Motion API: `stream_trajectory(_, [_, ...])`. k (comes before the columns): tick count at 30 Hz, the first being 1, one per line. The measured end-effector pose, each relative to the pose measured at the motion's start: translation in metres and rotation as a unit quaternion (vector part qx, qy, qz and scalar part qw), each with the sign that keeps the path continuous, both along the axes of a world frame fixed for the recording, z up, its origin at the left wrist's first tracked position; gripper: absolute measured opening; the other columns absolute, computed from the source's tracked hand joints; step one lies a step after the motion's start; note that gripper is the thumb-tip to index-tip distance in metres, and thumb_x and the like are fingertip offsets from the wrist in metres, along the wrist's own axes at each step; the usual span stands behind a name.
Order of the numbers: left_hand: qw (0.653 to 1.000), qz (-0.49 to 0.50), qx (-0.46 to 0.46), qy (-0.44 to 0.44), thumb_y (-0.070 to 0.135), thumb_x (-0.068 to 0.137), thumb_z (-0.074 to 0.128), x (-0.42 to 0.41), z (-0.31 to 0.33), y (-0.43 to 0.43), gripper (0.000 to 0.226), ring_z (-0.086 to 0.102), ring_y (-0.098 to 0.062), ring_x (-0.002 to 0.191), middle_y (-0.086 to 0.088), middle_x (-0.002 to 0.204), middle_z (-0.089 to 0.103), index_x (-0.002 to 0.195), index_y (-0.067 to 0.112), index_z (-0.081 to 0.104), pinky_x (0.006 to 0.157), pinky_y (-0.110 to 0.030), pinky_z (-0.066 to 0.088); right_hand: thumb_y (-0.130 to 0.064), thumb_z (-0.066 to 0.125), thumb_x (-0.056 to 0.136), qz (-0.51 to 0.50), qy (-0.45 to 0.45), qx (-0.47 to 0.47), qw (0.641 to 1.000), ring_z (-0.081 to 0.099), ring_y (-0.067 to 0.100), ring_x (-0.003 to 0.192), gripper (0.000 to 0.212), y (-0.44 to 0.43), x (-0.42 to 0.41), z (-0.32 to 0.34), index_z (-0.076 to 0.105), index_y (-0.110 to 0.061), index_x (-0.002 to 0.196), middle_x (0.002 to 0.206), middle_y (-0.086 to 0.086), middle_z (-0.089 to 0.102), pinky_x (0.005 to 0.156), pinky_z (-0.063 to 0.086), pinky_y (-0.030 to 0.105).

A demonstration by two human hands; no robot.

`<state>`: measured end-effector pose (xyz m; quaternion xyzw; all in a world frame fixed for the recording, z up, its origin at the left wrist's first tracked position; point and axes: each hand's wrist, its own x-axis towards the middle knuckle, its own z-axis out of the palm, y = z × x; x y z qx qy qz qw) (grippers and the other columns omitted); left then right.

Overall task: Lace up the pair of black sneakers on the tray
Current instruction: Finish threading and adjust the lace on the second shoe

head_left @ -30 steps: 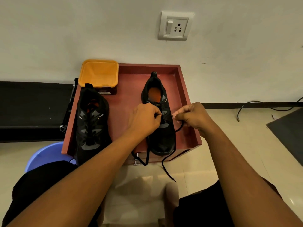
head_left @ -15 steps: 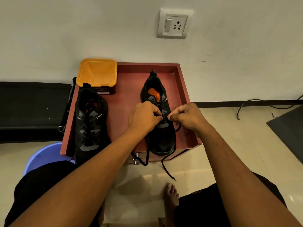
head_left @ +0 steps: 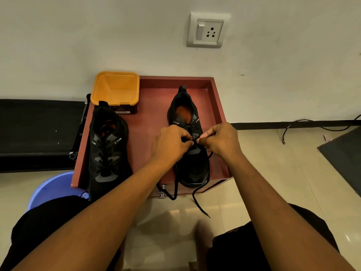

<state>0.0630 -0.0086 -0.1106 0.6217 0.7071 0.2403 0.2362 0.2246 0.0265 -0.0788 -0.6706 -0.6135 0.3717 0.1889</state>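
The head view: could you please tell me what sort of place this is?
Probably a plain indoor room, perhaps at home: a painted wall with a socket plate, a tiled floor, and a red tray by the wall.

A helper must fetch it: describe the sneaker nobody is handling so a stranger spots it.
Below the wall socket sits a red tray holding two black sneakers. Take the left sneaker, its heel by the orange tub. Unlike the right sneaker, whose lace the left hand and right hand pinch, no hand touches it.
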Motion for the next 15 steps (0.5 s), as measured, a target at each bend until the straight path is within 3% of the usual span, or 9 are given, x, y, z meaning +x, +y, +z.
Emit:
stream_trajectory(5, [0.999, -0.01, -0.029, -0.045, 0.035, 0.086, 0.082, -0.003, 0.0, 0.004, 0.018, 0.053, -0.009, 0.064, 0.021, 0.061, 0.049, 0.103, 0.03, 0.081, 0.057, -0.023, 0.036, -0.014, 0.087, 0.083, -0.02, 0.068, -0.068, 0.995, 0.073, 0.017, 0.078, 0.013, 0.0, 0.002, -0.005, 0.078, -0.018, 0.074, 0.076, 0.003, 0.076, 0.062, 0.052, 0.026])
stream_trajectory(9, [0.996, -0.021, -0.038, -0.073, 0.033, 0.086, 0.082, -0.005, -0.002, 0.006, 0.014, 0.042, -0.001, 0.052, 0.02, 0.053, 0.046, 0.099, 0.027, 0.081, 0.052, -0.023, 0.03, -0.01, 0.083, 0.086, -0.004, 0.091, -0.07, 0.993, 0.074, 0.016, 0.09, 0.009, -0.002, 0.003, -0.006, 0.081, -0.016, 0.08, 0.085, 0.003, 0.078, 0.087, 0.059, 0.032])
stream_trajectory(12, [0.995, -0.023, -0.052, -0.082, 0.033, 0.086, 0.082, -0.003, -0.001, 0.006, 0.006, 0.045, -0.004, 0.049, 0.014, 0.051, 0.05, 0.088, 0.03, 0.077, 0.052, -0.024, 0.031, -0.009, 0.082, 0.087, 0.006, 0.099, -0.078, 0.992, 0.073, 0.014, 0.085, 0.005, 0.0, 0.006, -0.001, 0.082, -0.006, 0.091, 0.088, 0.008, 0.079, 0.076, 0.058, 0.023])
stream_trajectory(15, [0.993, -0.021, -0.064, -0.096, 0.027, 0.087, 0.08, -0.002, 0.001, 0.007, 0.019, 0.047, -0.007, 0.044, 0.01, 0.047, 0.052, 0.073, 0.031, 0.069, 0.052, -0.026, 0.04, -0.013, 0.083, 0.085, 0.022, 0.088, -0.08, 0.993, 0.073, 0.013, 0.078, 0.005, 0.004, 0.01, 0.004, 0.082, -0.01, 0.088, 0.083, 0.005, 0.079, 0.067, 0.056, 0.023])
